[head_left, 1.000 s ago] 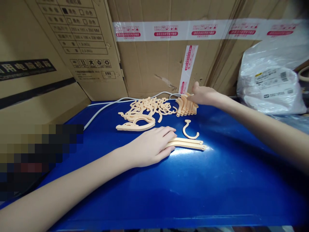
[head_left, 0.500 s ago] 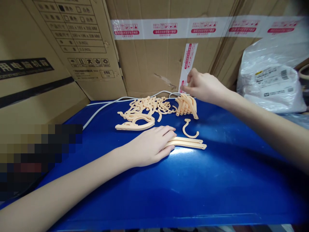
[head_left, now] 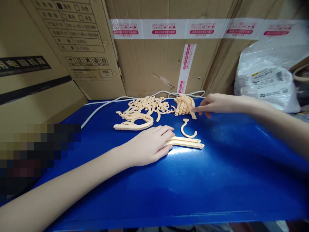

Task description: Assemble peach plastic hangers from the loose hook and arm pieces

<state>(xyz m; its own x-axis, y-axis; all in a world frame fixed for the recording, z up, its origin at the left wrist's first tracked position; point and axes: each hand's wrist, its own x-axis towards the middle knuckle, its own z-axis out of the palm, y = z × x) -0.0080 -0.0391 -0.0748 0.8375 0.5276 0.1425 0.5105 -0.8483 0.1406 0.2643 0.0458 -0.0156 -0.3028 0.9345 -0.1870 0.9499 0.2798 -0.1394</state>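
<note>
My left hand (head_left: 149,145) lies flat, palm down, on the blue table (head_left: 169,187), its fingers pressing the left end of two stacked peach plastic hanger arms (head_left: 187,142). A loose peach hook (head_left: 187,129) lies just behind those arms. My right hand (head_left: 214,103) reaches in from the right, index finger extended and touching the right end of a small stack of peach hanger parts (head_left: 184,104). It holds nothing. To the left lies a tangle of several peach hooks (head_left: 147,106) and a curved hanger piece (head_left: 134,123).
Cardboard boxes (head_left: 156,54) stand along the back and left (head_left: 36,74). A white cable (head_left: 101,108) runs along the table's back edge. A white plastic bag with labels (head_left: 265,77) sits at the back right. A pixelated patch covers the left.
My right hand came off the stack of hanger parts, rose, then dropped to the stack's right end with a finger pointing at it. My left hand has stayed put.
</note>
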